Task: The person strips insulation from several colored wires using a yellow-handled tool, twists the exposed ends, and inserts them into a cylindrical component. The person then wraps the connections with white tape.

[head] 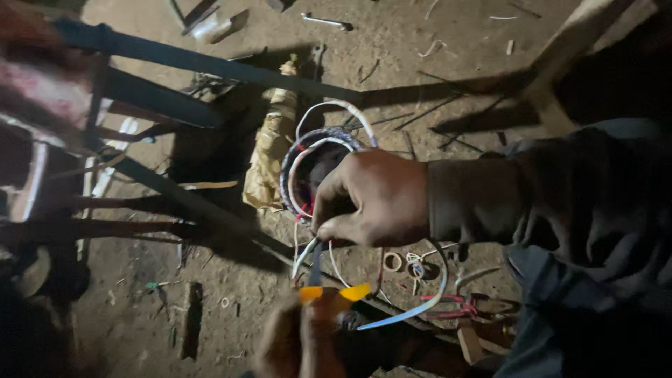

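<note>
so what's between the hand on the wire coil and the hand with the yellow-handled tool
In the head view, white wires run down from the right hand on the wire coil to the yellow-handled tool in the left hand; below is dirt floor.

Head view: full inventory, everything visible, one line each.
Wire coil: one, ring-shaped, white and dark windings with red bits, centre, under the right hand.
White leads: several, running from the coil down toward the lower hand.
Yellow-handled tool: one, bottom centre, in the lower hand; its kind cannot be told.
Wrapped bundle: one, tan, upright left of the coil.
Metal frame: dark bars, upper left.
Red-handled pliers: one, on the ground, lower right.
Small ring: one, pale, on the ground below the right hand.
Dirt ground: brown, littered with wire scraps.
Right hand: on the coil, dark sleeve.
Left hand: bottom centre, blurred, its grip closed on the tool.
</note>
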